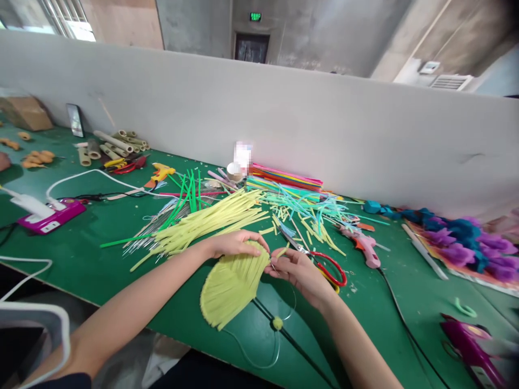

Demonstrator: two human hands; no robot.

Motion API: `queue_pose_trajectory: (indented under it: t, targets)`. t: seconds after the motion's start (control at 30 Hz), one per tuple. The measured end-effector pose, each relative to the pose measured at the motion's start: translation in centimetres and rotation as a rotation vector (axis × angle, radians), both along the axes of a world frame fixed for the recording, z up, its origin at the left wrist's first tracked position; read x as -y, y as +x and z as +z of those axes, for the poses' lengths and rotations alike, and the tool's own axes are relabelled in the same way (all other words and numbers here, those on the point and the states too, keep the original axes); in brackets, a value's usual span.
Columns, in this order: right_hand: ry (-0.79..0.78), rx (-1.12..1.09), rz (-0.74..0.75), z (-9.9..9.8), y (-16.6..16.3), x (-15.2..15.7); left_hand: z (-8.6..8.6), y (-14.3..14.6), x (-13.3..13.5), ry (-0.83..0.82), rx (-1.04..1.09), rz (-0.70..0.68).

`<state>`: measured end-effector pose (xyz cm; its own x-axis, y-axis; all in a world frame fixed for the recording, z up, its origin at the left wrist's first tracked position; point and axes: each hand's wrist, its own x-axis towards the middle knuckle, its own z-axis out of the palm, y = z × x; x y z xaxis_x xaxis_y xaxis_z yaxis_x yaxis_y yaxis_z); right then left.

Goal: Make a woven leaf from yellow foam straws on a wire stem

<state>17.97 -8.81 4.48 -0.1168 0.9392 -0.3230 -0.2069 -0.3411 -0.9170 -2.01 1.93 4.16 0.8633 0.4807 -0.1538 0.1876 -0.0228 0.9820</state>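
Note:
My left hand (239, 244) grips the upper edge of a yellow-green, heart-shaped leaf (233, 283), made of chenille stems laid side by side. At the leaf's right edge, my right hand (298, 270) is closed in a pinch; a short yellow chenille piece (283, 250) and what looks like a thin wire show at its fingertips. Dark thin rods (298, 346) run from under the leaf to the lower right, with a small yellow ball (277, 323) on them. A thin pale thread (259, 366) loops below. Scissors (330, 265) with red handles lie beyond my right hand.
Loose yellow chenille stems (214, 216) lie past my left hand, with green stems (188, 192) behind. A pink glue gun (367, 248) sits to the right, its cord trailing forward. Purple power strips (52, 216) and a white cable are at the left. A partition (162, 108) closes the back.

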Motion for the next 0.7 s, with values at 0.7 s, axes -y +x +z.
queue_pose_trajectory:
  t: [0.7]
  targets:
    - [0.167,-0.183,-0.62,0.0,5.0,-1.7,-0.8,-0.6,-1.6,-0.389,0.125,0.154]
